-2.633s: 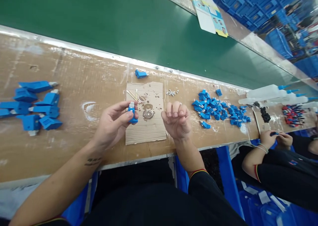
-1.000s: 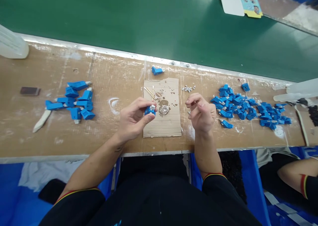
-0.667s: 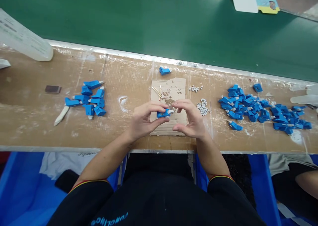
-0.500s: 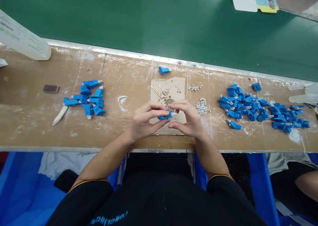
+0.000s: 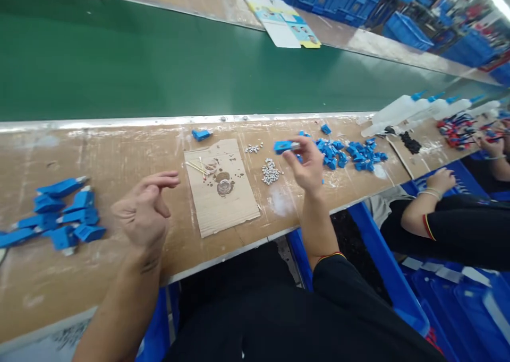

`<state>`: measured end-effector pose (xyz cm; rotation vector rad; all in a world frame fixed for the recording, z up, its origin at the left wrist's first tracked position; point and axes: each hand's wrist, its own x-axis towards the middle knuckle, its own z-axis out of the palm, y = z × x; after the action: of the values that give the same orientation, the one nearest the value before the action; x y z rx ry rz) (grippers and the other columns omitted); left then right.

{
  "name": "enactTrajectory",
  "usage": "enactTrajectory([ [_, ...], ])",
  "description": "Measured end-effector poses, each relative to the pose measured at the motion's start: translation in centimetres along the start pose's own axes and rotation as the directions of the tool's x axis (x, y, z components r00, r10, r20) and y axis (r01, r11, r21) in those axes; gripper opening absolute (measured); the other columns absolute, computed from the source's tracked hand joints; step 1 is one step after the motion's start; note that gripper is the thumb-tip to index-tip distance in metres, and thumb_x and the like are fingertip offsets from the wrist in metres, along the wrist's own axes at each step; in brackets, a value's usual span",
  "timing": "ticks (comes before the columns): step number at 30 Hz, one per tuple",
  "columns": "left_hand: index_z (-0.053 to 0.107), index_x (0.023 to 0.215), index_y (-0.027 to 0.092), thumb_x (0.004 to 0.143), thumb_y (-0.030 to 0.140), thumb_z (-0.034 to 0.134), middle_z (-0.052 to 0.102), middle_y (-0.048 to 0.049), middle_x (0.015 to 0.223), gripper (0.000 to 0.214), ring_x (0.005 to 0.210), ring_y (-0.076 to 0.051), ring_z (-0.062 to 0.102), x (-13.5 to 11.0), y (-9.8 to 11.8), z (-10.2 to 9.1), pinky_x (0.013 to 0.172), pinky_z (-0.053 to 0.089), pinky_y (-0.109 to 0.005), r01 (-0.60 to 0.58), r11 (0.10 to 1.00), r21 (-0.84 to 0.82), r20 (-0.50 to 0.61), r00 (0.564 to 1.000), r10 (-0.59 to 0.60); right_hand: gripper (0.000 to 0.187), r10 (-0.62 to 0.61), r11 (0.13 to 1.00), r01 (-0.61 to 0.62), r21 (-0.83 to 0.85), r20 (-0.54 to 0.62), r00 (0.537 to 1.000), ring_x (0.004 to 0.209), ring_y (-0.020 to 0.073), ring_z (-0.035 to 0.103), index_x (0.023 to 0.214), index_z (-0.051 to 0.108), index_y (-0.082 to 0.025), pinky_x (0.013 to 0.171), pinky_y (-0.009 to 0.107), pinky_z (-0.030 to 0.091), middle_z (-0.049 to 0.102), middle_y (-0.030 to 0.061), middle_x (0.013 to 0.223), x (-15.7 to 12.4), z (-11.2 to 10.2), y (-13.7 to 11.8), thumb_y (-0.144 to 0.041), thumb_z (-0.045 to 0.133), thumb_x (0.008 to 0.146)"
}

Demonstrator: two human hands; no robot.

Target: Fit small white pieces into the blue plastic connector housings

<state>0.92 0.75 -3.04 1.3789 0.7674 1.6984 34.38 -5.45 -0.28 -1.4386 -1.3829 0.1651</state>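
My right hand [image 5: 307, 165] is raised over the bench, pinching a small blue plastic part [image 5: 282, 147] with a pale tip between thumb and fingers. To the left, my left hand [image 5: 144, 213] hovers above the bench, fingers apart and holding nothing. Between the hands lies a stained piece of cardboard [image 5: 221, 216] with a small round clear dish [image 5: 224, 187] and several cotton swabs [image 5: 198, 166] on it. Small grey pieces [image 5: 271, 172] form a heap right of the cardboard. A pile of blue parts [image 5: 330, 154] lies beyond my right hand, partly hidden by it.
Another group of blue parts [image 5: 82, 216] lies at the left, and a single one [image 5: 201, 135] behind the cardboard. A green belt [image 5: 179, 70] runs along the far side. White bottles [image 5: 392, 112] stand at right, near a co-worker's hand [image 5: 441, 180].
The view has turned right. My hands, earlier together at a blue part over the cardboard, are now apart; the left is empty and the right holds a blue part, whether the same one I cannot tell.
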Motion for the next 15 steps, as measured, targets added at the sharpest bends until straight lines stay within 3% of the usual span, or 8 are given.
enactTrajectory([
  [2, 0.042, 0.032, 0.019, 0.069, 0.014, 0.06, 0.071, -0.0061, 0.064, 0.041, 0.085, -0.025, 0.077, 0.4, 0.0, 0.2, 0.083, 0.059, -0.038, 0.048, 0.999, 0.011, -0.084, 0.995, -0.047, 0.033, 0.114, 0.975, -0.141, -0.173, -0.157, 0.981, 0.089, 0.017, 0.073, 0.112, 0.07, -0.024, 0.077, 0.031, 0.058, 0.077, 0.0026, 0.1, 0.7, -4.4, 2.6, -0.048, 0.073, 0.09],
  [4, 0.038, 0.029, 0.021, 0.06, 0.018, 0.056, 0.069, -0.0068, 0.06, 0.036, 0.082, -0.026, 0.076, 0.6, -0.1, 0.6, 0.084, 0.058, -0.041, 0.096, 0.995, 0.037, -0.127, 0.988, -0.09, 0.035, 0.234, 0.899, -0.316, -0.303, -0.279, 0.931, 0.085, 0.019, 0.071, 0.108, 0.07, -0.02, 0.078, 0.034, 0.058, 0.075, 0.004, 0.092, 1.3, -7.8, 5.1, -0.049, 0.069, 0.089],
  [7, 0.041, 0.027, 0.023, 0.06, 0.022, 0.058, 0.066, -0.0083, 0.055, 0.036, 0.077, -0.026, 0.074, 0.8, -0.4, 0.8, 0.072, 0.055, -0.037, 0.169, 0.985, 0.044, -0.117, 0.98, -0.163, 0.038, 0.401, 0.779, -0.463, -0.423, -0.233, 0.886, 0.076, 0.0203, 0.067, 0.098, 0.071, -0.016, 0.079, 0.037, 0.057, 0.071, 0.0045, 0.079, 2.3, -10.2, 8.1, -0.053, 0.067, 0.088],
  [9, 0.052, 0.032, 0.022, 0.067, 0.028, 0.062, 0.068, -0.0103, 0.057, 0.037, 0.072, -0.025, 0.072, 1.0, -0.1, 0.6, 0.064, 0.051, -0.035, 0.208, 0.978, -0.002, -0.009, 0.978, -0.208, 0.037, 0.436, 0.767, -0.462, -0.445, -0.166, 0.885, 0.075, 0.0215, 0.065, 0.089, 0.072, -0.017, 0.082, 0.04, 0.057, 0.07, 0.005, 0.075, 2.9, -10.3, 8.7, -0.054, 0.072, 0.083],
  [11, 0.07, 0.049, 0.02, 0.08, 0.039, 0.063, 0.074, -0.0118, 0.063, 0.037, 0.067, -0.025, 0.071, 1.2, 1.0, 0.3, 0.06, 0.051, -0.035, 0.215, 0.974, -0.07, 0.22, 0.956, -0.195, 0.037, 0.408, 0.773, -0.444, -0.454, -0.181, 0.895, 0.082, 0.0237, 0.066, 0.088, 0.072, -0.018, 0.092, 0.045, 0.056, 0.073, 0.0088, 0.085, 3.2, -9.8, 7.9, -0.054, 0.076, 0.081],
  [12, 0.077, 0.061, 0.019, 0.087, 0.044, 0.061, 0.075, -0.0115, 0.065, 0.04, 0.064, -0.025, 0.071, 1.3, 1.9, 0.2, 0.059, 0.052, -0.036, 0.209, 0.973, -0.097, 0.373, 0.914, -0.159, 0.038, 0.362, 0.788, -0.424, -0.446, -0.222, 0.906, 0.087, 0.0244, 0.066, 0.09, 0.071, -0.018, 0.096, 0.047, 0.055, 0.074, 0.0108, 0.092, 3.0, -9.3, 6.9, -0.055, 0.075, 0.082],
  [13, 0.079, 0.071, 0.019, 0.095, 0.049, 0.056, 0.075, -0.0106, 0.066, 0.045, 0.061, -0.024, 0.069, 1.3, 3.1, 0.1, 0.059, 0.052, -0.037, 0.201, 0.973, -0.11, 0.54, 0.834, -0.111, 0.04, 0.298, 0.827, -0.38, -0.414, -0.251, 0.921, 0.089, 0.0241, 0.066, 0.091, 0.07, -0.019, 0.097, 0.046, 0.055, 0.074, 0.0115, 0.096, 2.6, -8.6, 5.5, -0.058, 0.072, 0.086],
  [15, 0.073, 0.076, 0.022, 0.106, 0.056, 0.044, 0.069, -0.0077, 0.059, 0.054, 0.054, -0.022, 0.063, 0.7, 5.7, 0.5, 0.056, 0.048, -0.037, 0.19, 0.975, -0.117, 0.818, 0.576, -0.014, 0.049, 0.143, 0.952, -0.189, -0.241, -0.195, 0.97, 0.083, 0.0209, 0.066, 0.086, 0.067, -0.021, 0.087, 0.039, 0.056, 0.072, 0.0084, 0.088, 0.8, -6.4, 1.6, -0.068, 0.058, 0.097],
])
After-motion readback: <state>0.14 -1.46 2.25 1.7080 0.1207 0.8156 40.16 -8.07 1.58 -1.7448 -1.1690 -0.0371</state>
